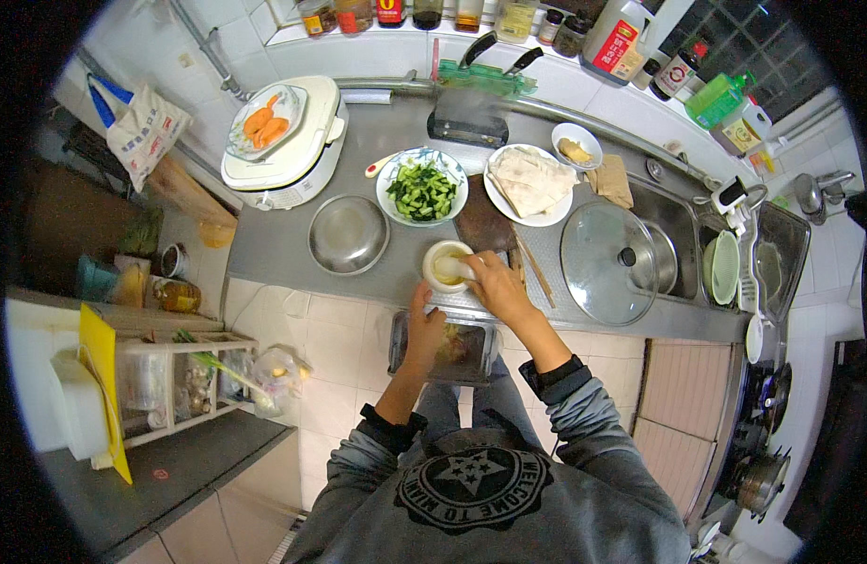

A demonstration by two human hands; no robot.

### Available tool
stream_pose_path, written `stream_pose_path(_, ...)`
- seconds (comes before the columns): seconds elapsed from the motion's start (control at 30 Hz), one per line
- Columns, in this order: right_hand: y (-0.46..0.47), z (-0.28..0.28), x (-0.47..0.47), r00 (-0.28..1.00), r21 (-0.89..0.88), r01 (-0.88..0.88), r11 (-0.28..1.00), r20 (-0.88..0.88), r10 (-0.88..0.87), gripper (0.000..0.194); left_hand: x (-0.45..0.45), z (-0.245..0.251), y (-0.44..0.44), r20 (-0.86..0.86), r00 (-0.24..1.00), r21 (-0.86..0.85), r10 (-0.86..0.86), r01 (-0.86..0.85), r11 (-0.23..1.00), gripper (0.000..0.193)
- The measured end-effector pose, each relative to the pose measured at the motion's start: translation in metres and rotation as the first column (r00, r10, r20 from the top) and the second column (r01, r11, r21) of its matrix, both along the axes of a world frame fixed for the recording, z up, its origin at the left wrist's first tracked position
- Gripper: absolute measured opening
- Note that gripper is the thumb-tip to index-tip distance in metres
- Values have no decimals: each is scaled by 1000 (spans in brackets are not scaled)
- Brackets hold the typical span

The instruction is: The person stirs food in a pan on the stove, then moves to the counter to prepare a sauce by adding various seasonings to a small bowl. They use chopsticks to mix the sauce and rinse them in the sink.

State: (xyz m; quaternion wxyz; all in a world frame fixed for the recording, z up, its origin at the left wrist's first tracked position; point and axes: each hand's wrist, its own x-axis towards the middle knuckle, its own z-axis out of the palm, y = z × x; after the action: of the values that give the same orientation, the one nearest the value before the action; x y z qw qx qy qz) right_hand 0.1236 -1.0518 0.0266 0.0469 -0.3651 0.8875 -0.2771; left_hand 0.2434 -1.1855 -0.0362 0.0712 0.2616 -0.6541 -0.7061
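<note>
A small pale mortar (437, 284) stands near the counter's front edge, with something yellowish inside. My right hand (500, 285) is wrapped around a white pestle (456, 268), whose lower end dips into the mortar. Against the mortar's front left side rests a fingertip of my left hand (425, 331); its thumb is apart, and whether it grips the mortar is unclear. Left of the mortar lies a round metal dish (349, 234). Behind are a bowl of chopped green vegetable (424, 192) and a dark cleaver or board (481, 224), partly covered by a plate.
A plate of folded flatbread-like sheets (532, 181), wooden chopsticks (536, 271) and a glass lid (606, 264) lie rightward, before the sink (677, 190). A white electric cooker (285, 166) stands at left. Below the counter edge is a dark bin (404, 352) holding scraps.
</note>
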Motion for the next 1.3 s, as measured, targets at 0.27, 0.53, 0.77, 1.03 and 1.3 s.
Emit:
stream_pose_path(0.27, 25, -29, 7, 948, -102, 237, 966, 242, -207, 82, 1, -23, 7, 45, 997, 391, 59, -73, 918, 69)
stream_pose_path(0.53, 69, -31, 27, 971, -109, 202, 973, 149, -185, 64, -16, -29, 27, 92, 994, 702, 62, -109, 704, 37)
stream_pose_path(0.77, 118, -4, 45, 964, -363, 264, 894, 88, -250, 9, 8, 22, 115, 61, 967, 458, -247, 192, 868, 24)
stream_pose_path(1.03, 327, 30, 103, 815, -321, 578, 751, 185, -548, 38, -4, 70, 318, -75, 791, 403, -607, 581, 707, 40)
stream_pose_path(1.3, 561, 12, 255, 310, -282, 920, 272, 98, -946, 42, 66, 99, 584, -144, 257, 729, -955, 681, 73, 38)
